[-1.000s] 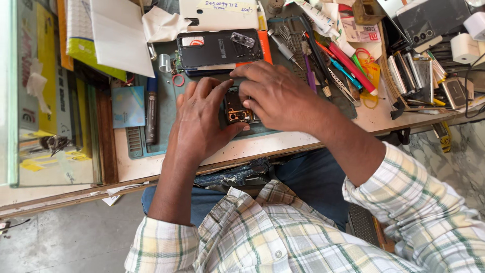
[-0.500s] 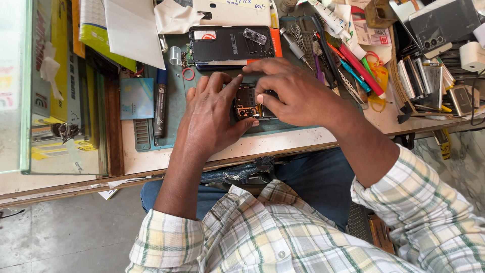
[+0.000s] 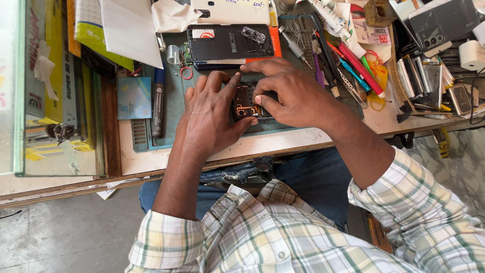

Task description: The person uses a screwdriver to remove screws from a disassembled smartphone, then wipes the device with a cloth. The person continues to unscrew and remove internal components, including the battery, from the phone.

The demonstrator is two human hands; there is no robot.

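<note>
My left hand [image 3: 209, 119] and right hand [image 3: 293, 93] both grip the opened phone [image 3: 246, 103] on the green mat [image 3: 174, 108]; its black back cover [image 3: 230, 43] lies beyond, circuitry exposed, reassembly not done.

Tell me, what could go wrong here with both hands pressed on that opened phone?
The left hand and right hand cover most of the opened phone, so a thumb pressing hard might bend or scratch its exposed parts. The small red ring and clear cap lie loose on the green mat beside the left hand; a nudge could send them off the table.
</note>
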